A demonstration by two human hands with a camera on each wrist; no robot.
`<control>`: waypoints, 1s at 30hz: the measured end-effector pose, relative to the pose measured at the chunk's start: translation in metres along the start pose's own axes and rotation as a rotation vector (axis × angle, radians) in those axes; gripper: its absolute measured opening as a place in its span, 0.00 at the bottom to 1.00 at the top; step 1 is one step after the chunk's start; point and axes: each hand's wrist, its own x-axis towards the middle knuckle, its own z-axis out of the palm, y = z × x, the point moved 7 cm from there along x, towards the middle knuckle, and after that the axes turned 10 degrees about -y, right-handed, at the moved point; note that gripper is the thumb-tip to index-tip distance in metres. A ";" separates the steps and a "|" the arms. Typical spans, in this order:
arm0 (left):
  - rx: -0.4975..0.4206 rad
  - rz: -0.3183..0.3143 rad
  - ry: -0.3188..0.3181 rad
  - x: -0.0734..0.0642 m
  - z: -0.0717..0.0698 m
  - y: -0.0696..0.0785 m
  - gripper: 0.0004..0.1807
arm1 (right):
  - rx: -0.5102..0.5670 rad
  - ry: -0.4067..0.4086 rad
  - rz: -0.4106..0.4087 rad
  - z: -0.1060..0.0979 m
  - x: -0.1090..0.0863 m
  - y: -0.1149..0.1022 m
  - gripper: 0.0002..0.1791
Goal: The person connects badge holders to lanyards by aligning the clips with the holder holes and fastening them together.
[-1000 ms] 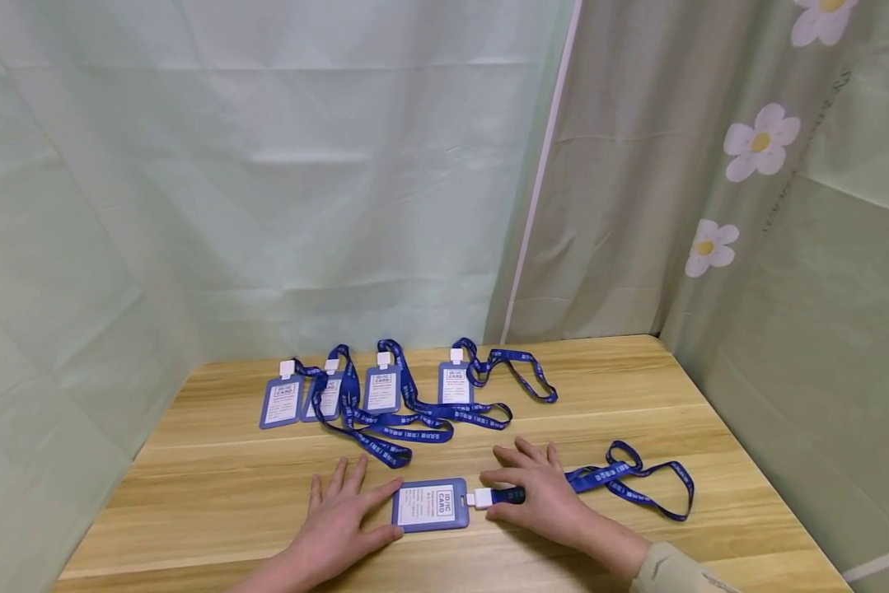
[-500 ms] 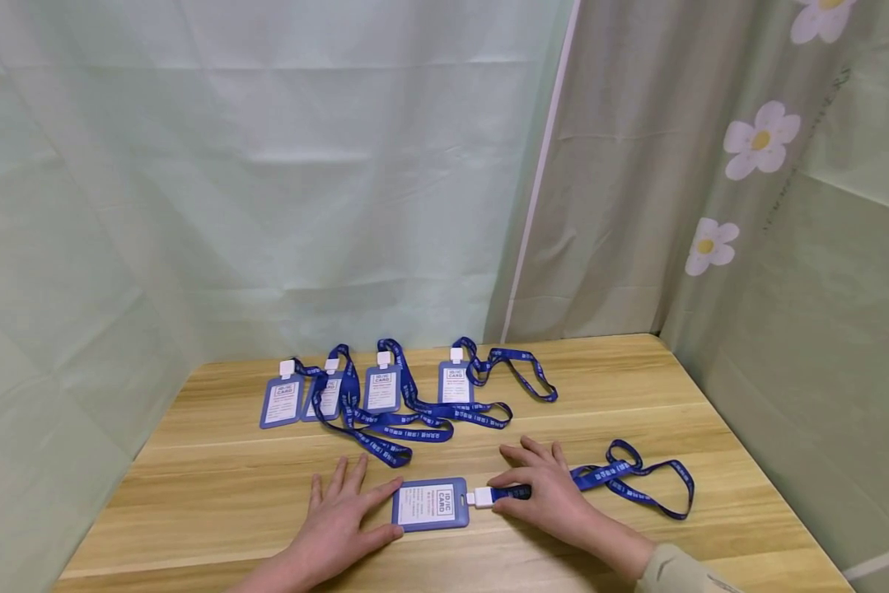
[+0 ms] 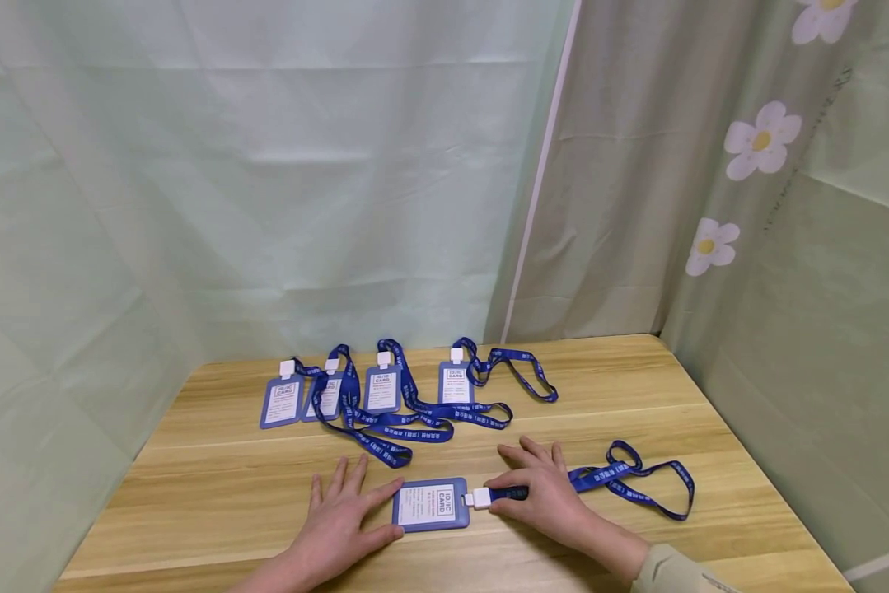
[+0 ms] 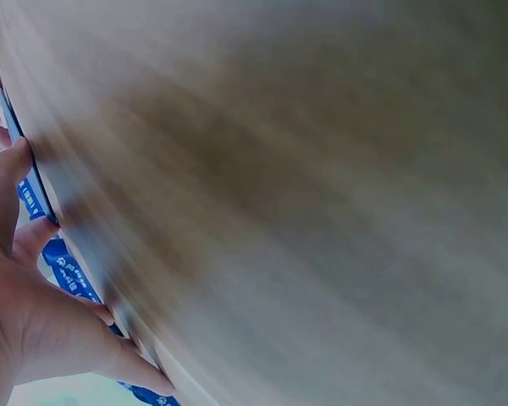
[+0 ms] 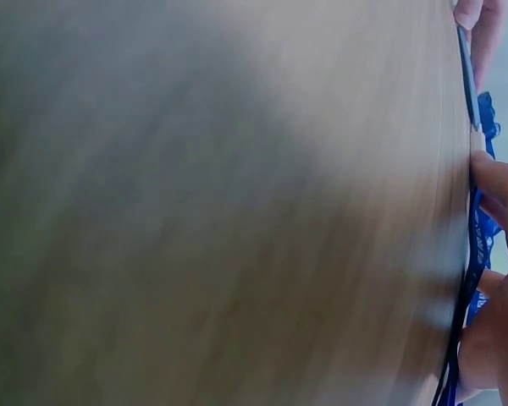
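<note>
A blue ID card holder (image 3: 431, 505) lies flat near the front of the table, its slotted end to the right. My left hand (image 3: 340, 519) has its fingers spread straight. Its thumb and index fingertip touch the holder's two left corners. At the slot sits the white clip (image 3: 481, 497) of a blue lanyard (image 3: 613, 475). My right hand (image 3: 544, 501) pinches the clip's right end between thumb and index finger, above the dark strap section. Part of the strap is hidden under that palm. Whether the clip is fastened in the slot, I cannot tell.
Along the back of the wooden table (image 3: 214, 494) lie several badge holders, such as one badge holder (image 3: 281, 402) at the left, with white clips. Their blue lanyards (image 3: 407, 427) overlap in front of them. A pale curtain (image 3: 340, 181) stands behind the table.
My right hand shifted slightly right, then slightly back left. The clip's tip now sits a little closer into the holder's slot. My left hand and the holder have stayed in place.
</note>
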 end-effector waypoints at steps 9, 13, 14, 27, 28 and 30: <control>-0.010 -0.004 0.001 -0.001 0.000 0.001 0.36 | 0.023 0.008 0.008 -0.001 0.000 -0.003 0.13; -0.018 -0.005 -0.004 -0.001 0.000 0.001 0.36 | 0.028 0.014 0.004 -0.001 0.000 -0.004 0.14; -0.020 -0.004 -0.005 -0.001 0.000 0.001 0.36 | 0.030 0.015 0.002 -0.001 0.000 -0.004 0.14; -0.026 -0.012 -0.007 -0.003 -0.001 0.004 0.36 | 0.095 -0.006 0.014 0.000 0.001 -0.003 0.14; -0.026 -0.012 -0.008 -0.003 -0.001 0.005 0.36 | 0.098 -0.008 0.014 0.001 0.001 -0.003 0.14; -0.026 -0.011 -0.006 -0.003 -0.002 0.006 0.36 | 0.103 -0.012 0.015 0.001 0.001 -0.002 0.15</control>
